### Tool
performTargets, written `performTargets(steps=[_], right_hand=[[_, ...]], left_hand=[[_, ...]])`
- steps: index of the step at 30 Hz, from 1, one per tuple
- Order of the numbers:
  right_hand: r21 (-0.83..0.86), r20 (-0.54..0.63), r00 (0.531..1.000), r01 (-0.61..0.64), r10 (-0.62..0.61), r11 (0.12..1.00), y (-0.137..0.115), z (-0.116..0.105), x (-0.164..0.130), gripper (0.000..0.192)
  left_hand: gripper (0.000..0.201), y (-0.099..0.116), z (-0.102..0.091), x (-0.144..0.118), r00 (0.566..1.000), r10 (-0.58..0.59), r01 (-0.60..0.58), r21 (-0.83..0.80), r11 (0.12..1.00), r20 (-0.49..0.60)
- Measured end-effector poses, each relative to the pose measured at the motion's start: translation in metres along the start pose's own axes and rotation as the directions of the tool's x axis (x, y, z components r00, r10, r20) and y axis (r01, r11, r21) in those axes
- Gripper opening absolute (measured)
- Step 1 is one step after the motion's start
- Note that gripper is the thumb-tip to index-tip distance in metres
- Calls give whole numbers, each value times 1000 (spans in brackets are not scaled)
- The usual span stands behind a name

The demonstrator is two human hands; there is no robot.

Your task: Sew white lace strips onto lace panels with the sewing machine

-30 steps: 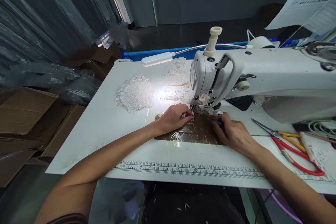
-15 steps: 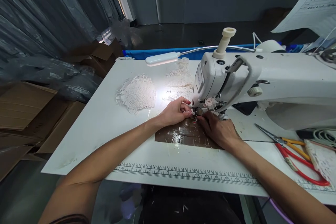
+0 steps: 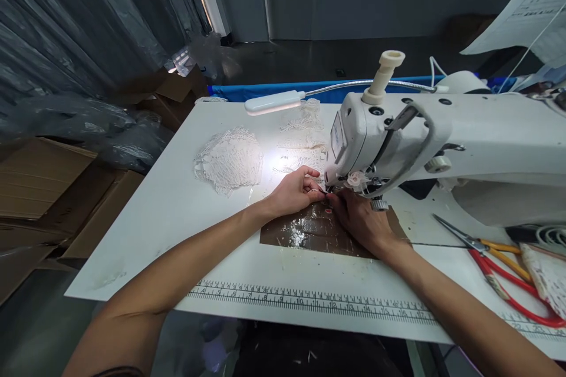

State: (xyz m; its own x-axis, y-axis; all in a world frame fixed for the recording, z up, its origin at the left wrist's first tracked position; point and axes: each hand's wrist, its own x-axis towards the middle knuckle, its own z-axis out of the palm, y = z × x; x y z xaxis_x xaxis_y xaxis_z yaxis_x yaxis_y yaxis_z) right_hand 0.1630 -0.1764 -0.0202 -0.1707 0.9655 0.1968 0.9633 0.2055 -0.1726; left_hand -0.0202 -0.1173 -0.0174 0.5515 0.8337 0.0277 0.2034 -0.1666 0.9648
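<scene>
My left hand (image 3: 297, 189) is closed in a pinch just left of the sewing machine's (image 3: 354, 129) needle area. A sliver of white fabric (image 3: 323, 187) shows at its fingertips. My right hand (image 3: 365, 221) reaches in under the machine head from the right, fingers bent together. Its fingertips nearly meet those of my left hand, and what they hold, if anything, is hidden. Under both hands lies a shiny brown sheet (image 3: 305, 230) on the white table (image 3: 212, 235). The presser foot and needle are mostly hidden.
A pile of white lace pieces (image 3: 230, 159) lies left, with more lace (image 3: 303, 129) behind my left hand. A lamp (image 3: 273, 102) hangs above. Red and orange-handled scissors (image 3: 499, 271) lie right. A ruler strip (image 3: 309, 300) runs along the front edge. Cardboard boxes (image 3: 44, 177) stand left.
My right fingertips have shifted slightly left, closer to my left fingertips. My left hand has stayed nearly in place. The machine and scissors appear a little farther right in view.
</scene>
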Motion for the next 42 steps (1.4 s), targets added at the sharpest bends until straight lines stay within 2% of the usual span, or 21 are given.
performTargets(steps=[6,9,11,13,15,17,19,22,24,26,30,32,36,39,42], right_hand=[[30,-35,999,4,-3,1000,0,2,-1,49],[75,-11,998,60,-60,995,2,-2,-9,51],[70,-7,989,147,-146,987,7,-8,-15,52],[30,-17,977,211,-211,977,17,-14,-21,52],[-46,-62,979,194,-196,980,31,-19,-26,48],[-134,-145,978,132,-151,982,44,-24,-29,41],[-142,-214,966,119,-148,983,51,-28,-30,35],[68,-186,958,235,-219,970,47,-31,-31,30],[228,-103,956,290,-273,929,39,-29,-31,30],[308,-21,953,294,-303,905,30,-26,-29,31],[319,16,952,286,-307,904,20,-17,-26,34],[296,-5,951,298,-310,908,19,-12,-25,36],[269,-29,938,340,-345,901,19,-7,-26,36],[274,-33,939,337,-341,901,19,-6,-27,36],[289,-43,942,331,-334,898,18,-7,-28,36]], left_hand=[[27,-2,3,-1,1000,17,-16,43,999,-16],[26,5,0,-6,996,93,-92,168,982,2],[21,15,-3,-12,983,182,-183,359,915,39],[21,24,-5,-19,963,252,-262,552,792,94],[24,28,-4,-23,939,289,-339,648,682,187],[25,25,-3,-24,906,323,-420,662,620,273],[20,17,-4,-20,872,373,-487,642,592,318],[14,5,-11,-10,850,424,-524,581,623,312],[12,1,-16,-4,852,440,-521,519,677,282],[10,0,-19,-2,862,454,-504,476,720,226],[9,4,-13,-5,862,501,-467,500,729,76],[8,6,-8,-7,849,524,-476,522,708,63],[10,4,-4,-7,819,544,-543,550,635,182],[14,2,-6,-7,790,526,-594,605,529,315],[16,1,-7,-7,760,516,-631,639,440,395]])
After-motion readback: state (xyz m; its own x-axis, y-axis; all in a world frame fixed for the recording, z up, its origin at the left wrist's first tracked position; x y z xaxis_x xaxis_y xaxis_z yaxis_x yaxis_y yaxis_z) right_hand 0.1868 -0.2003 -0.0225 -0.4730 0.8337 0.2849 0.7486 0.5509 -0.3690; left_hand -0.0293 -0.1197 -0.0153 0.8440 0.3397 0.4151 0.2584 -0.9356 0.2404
